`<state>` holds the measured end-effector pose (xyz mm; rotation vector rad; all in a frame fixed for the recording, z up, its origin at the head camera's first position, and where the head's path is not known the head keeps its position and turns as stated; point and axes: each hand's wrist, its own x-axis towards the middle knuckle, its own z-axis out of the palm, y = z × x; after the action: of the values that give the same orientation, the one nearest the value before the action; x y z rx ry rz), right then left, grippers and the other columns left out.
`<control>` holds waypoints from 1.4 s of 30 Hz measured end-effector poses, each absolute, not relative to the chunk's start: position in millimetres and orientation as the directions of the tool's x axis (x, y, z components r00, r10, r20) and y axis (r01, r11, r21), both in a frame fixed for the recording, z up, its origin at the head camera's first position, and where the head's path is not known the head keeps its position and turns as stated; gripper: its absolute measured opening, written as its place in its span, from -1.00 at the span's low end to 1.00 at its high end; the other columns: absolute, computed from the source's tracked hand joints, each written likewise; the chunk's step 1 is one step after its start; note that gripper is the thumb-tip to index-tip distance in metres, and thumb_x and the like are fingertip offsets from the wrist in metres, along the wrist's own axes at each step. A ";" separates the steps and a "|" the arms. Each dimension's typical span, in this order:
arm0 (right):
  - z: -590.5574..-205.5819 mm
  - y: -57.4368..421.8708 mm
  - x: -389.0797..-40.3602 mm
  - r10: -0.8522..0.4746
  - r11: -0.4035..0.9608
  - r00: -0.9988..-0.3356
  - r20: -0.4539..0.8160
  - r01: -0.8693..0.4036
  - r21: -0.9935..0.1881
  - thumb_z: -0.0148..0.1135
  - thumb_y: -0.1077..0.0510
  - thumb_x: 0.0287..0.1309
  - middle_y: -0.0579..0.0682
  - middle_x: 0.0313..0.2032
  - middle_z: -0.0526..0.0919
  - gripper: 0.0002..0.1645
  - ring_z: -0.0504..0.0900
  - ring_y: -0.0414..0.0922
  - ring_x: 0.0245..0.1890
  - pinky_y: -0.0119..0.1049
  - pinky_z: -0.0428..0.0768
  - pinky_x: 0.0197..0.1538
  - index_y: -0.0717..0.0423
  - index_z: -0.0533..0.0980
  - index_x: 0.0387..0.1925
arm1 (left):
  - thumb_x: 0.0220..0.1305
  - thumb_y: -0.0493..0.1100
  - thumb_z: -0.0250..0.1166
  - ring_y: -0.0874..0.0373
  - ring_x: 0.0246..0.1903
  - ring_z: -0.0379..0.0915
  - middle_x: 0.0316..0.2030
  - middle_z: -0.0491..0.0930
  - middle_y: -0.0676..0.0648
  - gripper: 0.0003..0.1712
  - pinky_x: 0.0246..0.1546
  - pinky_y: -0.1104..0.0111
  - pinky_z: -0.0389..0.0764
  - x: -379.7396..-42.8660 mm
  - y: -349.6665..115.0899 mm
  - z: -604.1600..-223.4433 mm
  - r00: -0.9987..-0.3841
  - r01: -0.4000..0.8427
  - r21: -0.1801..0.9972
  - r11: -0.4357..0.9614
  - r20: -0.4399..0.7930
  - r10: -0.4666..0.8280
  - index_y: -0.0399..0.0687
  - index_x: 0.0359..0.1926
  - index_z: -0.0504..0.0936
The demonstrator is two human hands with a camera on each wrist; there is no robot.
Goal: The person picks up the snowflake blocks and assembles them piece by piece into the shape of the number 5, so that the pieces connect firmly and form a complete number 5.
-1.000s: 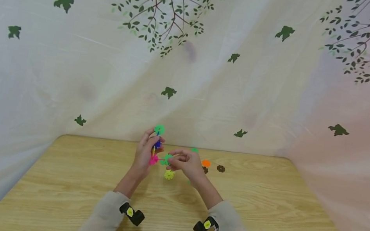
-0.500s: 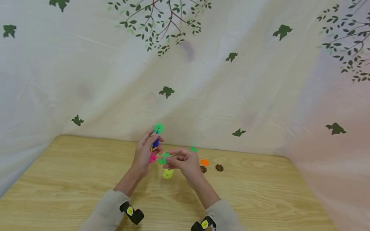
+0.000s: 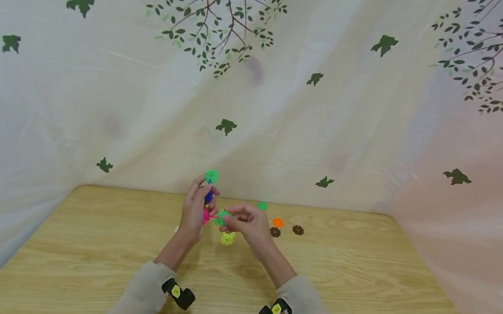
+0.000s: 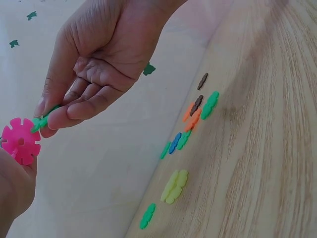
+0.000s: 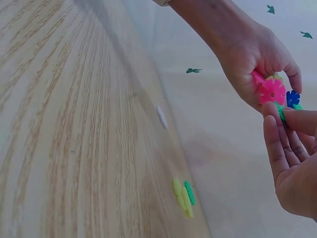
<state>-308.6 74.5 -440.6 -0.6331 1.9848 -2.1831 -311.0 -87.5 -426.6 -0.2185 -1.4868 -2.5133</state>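
Note:
My left hand (image 3: 192,213) grips several joined plastic snowflake discs. A green disc (image 3: 212,176) tops the joined discs, with a blue disc (image 5: 292,98) close by and a pink disc (image 4: 21,141) lower down. Some yellow shows behind the pink one in the right wrist view. Between thumb and fingers, my right hand (image 3: 251,224) pinches another green disc (image 4: 42,121) against the pink disc's edge. How deep their slots interlock cannot be made out. Both hands are above the table, and the left palm hides part of the joined discs.
Loose discs lie on the wooden table (image 3: 333,297): yellow ones (image 4: 175,187) below the hands, an orange one (image 3: 278,222), brown ones (image 3: 298,230) and a green one (image 3: 262,206) to the right. A white disc (image 5: 162,117) lies left. A patterned cloth (image 3: 284,129) hangs behind the table.
The joined discs in my left hand have tilted and shifted slightly left. My right hand keeps its pinch on the green disc. The head view has swung slightly.

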 end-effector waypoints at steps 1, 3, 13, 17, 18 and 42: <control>-440.6 74.5 -308.2 -0.366 -0.135 -0.904 0.219 -0.181 -0.974 0.29 0.35 0.30 0.36 -0.25 0.75 -0.69 0.79 -0.18 -0.42 0.22 0.70 -0.05 0.52 0.54 -0.01 | 0.59 -0.20 -0.08 0.30 -0.55 0.20 -0.31 0.47 0.06 -0.73 -0.60 0.54 0.25 -311.1 -87.3 -427.0 -0.965 0.261 0.842 -0.472 0.237 -0.109 0.00 0.19 0.40; -440.7 74.1 -307.8 -0.369 -0.144 -0.904 0.218 -0.176 -0.974 0.29 0.35 0.30 0.26 -0.30 0.77 -0.69 0.79 -0.18 -0.42 0.14 0.74 -0.07 0.52 0.53 -0.01 | 0.60 -0.19 -0.09 0.31 -0.55 0.18 -0.30 0.46 0.06 -0.72 -0.60 0.54 0.25 -311.1 -87.6 -427.7 -0.964 0.266 0.842 -0.469 0.241 -0.113 0.00 0.20 0.40; -430.7 71.0 -300.1 -0.360 -0.129 -0.882 0.304 -0.276 -0.953 0.29 0.39 0.29 0.43 -0.27 0.72 -0.74 0.78 -0.21 -0.45 -0.24 0.78 -0.25 0.54 0.55 -0.06 | 0.62 -0.17 -0.12 0.32 -0.55 0.15 -0.29 0.44 0.07 -0.72 -0.60 0.58 0.26 -309.3 -89.1 -427.8 -0.962 0.271 0.827 -0.492 0.244 -0.119 0.05 0.22 0.37; -431.3 71.5 -300.8 -0.364 -0.144 -0.876 0.317 -0.283 -0.948 0.29 0.39 0.29 0.43 -0.27 0.73 -0.74 0.78 -0.20 -0.44 -0.25 0.78 -0.26 0.54 0.55 -0.06 | 0.62 -0.17 -0.11 0.32 -0.56 0.15 -0.30 0.44 0.06 -0.72 -0.61 0.60 0.26 -308.4 -88.7 -427.3 -0.961 0.277 0.820 -0.501 0.250 -0.122 0.05 0.22 0.37; -431.9 71.8 -301.0 -0.366 -0.152 -0.875 0.318 -0.281 -0.948 0.29 0.40 0.29 0.41 -0.28 0.73 -0.74 0.78 -0.19 -0.44 -0.26 0.78 -0.26 0.55 0.55 -0.06 | 0.62 -0.17 -0.11 0.33 -0.56 0.15 -0.30 0.44 0.05 -0.72 -0.61 0.59 0.26 -308.2 -88.6 -427.3 -0.960 0.279 0.823 -0.495 0.253 -0.120 0.03 0.22 0.37; -440.6 70.5 -299.1 -0.362 -0.180 -0.879 0.309 -0.259 -0.949 0.26 0.40 0.31 0.50 -0.21 0.69 -0.72 0.80 -0.20 -0.40 -0.21 0.79 -0.20 0.55 0.52 -0.02 | 0.61 -0.16 -0.11 0.32 -0.55 0.21 -0.27 0.45 0.05 -0.69 -0.62 0.57 0.32 -300.4 -88.2 -423.2 -0.954 0.299 0.841 -0.450 0.274 -0.122 0.01 0.26 0.36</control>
<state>-299.1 70.5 -440.6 -0.7465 1.9641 -2.2391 -300.4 -88.2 -423.2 -0.2537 -1.4853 -2.4691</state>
